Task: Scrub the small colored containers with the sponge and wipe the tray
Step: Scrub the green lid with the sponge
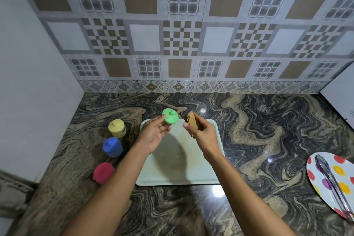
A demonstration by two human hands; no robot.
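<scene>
- At the far left, the red container, blue container and yellow container stand in a row on the counter beside the tray. Our left forearm passes close to the red one, so a careless swing could tip it.
- Our left hand grips the green container from below, above the tray's far edge, fingers curled round its body. If it is wet, a hard push from the sponge could probably squeeze it out of this light hold.
- Our right hand pinches the sponge between thumb and fingers, edge-on, just beside the green container and not yet touching it.
- The tray below shows a brownish smear in its middle (unwiped, we judge). It may skid on the polished stone unless we steady it.
- Far right, tongs lie on a spotted plate, well apart.
</scene>
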